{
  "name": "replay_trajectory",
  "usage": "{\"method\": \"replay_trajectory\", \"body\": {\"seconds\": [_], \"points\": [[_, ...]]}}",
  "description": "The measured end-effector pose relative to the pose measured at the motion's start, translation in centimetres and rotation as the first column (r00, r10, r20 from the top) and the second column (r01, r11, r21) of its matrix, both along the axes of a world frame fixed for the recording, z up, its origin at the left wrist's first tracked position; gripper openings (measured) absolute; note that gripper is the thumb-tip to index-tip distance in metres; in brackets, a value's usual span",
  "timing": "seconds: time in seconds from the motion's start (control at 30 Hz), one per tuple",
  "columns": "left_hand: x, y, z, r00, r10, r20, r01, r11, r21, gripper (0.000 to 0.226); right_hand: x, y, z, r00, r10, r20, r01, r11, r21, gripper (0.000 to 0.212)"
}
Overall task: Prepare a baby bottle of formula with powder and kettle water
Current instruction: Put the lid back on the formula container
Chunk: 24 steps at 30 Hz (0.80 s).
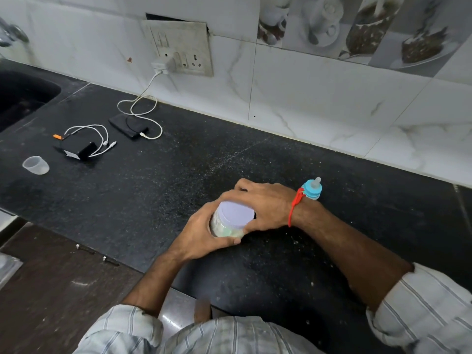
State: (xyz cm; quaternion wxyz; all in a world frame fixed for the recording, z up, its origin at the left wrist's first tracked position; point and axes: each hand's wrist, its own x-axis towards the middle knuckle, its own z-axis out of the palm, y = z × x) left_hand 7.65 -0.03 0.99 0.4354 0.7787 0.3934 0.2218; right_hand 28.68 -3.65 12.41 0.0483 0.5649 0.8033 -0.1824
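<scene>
A small clear jar of pale powder [224,229] with a lavender lid [236,213] stands on the black counter [158,190]. My left hand [204,235] grips the jar's body from the near side. My right hand [260,204] curls over the lid's rim from the far side. A baby bottle with a blue collar and clear teat [312,189] stands just behind my right wrist, its lower part hidden. A clear bottle cap [35,165] lies on its side at the far left of the counter. No kettle is in view.
A black power bank [127,125] and a black adapter [78,149] with white cables lie at the back left. A wall socket [178,48] holds a charger. A dark sink [23,95] sits at the far left. The counter's front edge runs past a wooden cabinet [63,290].
</scene>
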Motion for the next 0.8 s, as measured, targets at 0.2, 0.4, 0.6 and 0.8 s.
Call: {"method": "replay_trajectory", "body": {"seconds": [0.2, 0.4, 0.6, 0.8], "points": [[0.8, -1.0, 0.9, 0.989, -0.148, -0.026, 0.149, 0.989, 0.024, 0.092, -1.1, -0.9, -2.0, 0.938, -0.315, 0.146, 0.263, 0.919, 0.295, 0.081], [0.1, -1.4, 1.3, 0.988, -0.151, 0.018, 0.152, 0.982, -0.109, 0.089, 0.9, -1.0, -1.2, 0.984, 0.178, -0.027, -0.168, 0.962, 0.214, 0.074], [-0.5, -1.5, 1.7, 0.965, -0.257, 0.047, 0.26, 0.928, -0.267, 0.079, 0.3, -1.6, -3.0, 0.953, 0.302, -0.029, -0.27, 0.89, 0.368, 0.069], [0.3, -2.7, 1.8, 0.997, -0.007, 0.072, 0.014, 0.995, -0.097, 0.094, -4.3, -2.6, -3.9, 0.926, -0.373, 0.065, 0.341, 0.896, 0.285, 0.088]]}}
